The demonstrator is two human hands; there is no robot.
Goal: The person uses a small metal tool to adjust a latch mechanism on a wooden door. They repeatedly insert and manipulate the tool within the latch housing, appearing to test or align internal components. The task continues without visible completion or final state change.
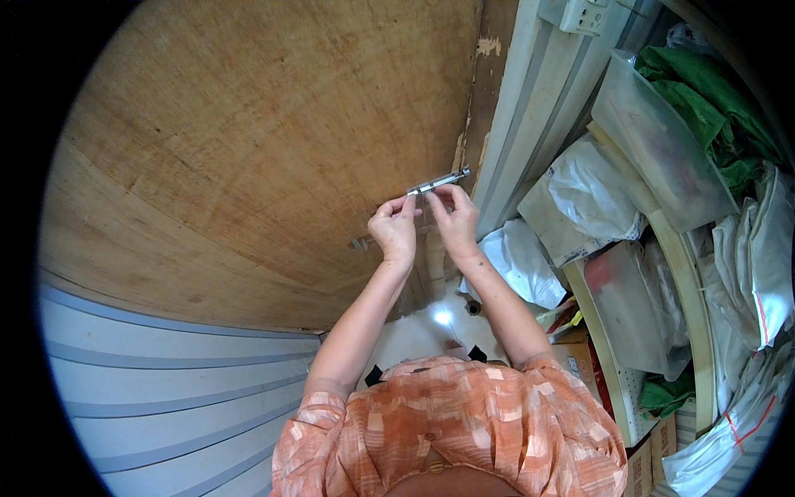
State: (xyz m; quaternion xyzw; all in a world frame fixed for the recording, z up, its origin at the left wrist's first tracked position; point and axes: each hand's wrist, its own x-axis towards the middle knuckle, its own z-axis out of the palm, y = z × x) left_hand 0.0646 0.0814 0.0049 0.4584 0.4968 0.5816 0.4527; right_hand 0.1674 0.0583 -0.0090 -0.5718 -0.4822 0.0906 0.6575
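A slim silver metal door bolt (437, 181) lies at a slight tilt, its right end higher, in front of the wooden door panel (290, 124) near the panel's right edge. My left hand (393, 230) pinches its left end between thumb and fingers. With thumb and fingers, my right hand (456, 220) grips it from below, near the middle and right part. Left of my left wrist, a small metal fitting (358, 243) shows on the panel; its kind is too small to tell.
Right of the panel runs a ribbed white wall with a white power socket (585, 15). Shelves (689, 290) on the right hold plastic bags, a green cloth (700, 99) and white sacks (754, 248). Ribbed white panelling (182, 373) stands at lower left. Cardboard boxes (650, 460) sit low right.
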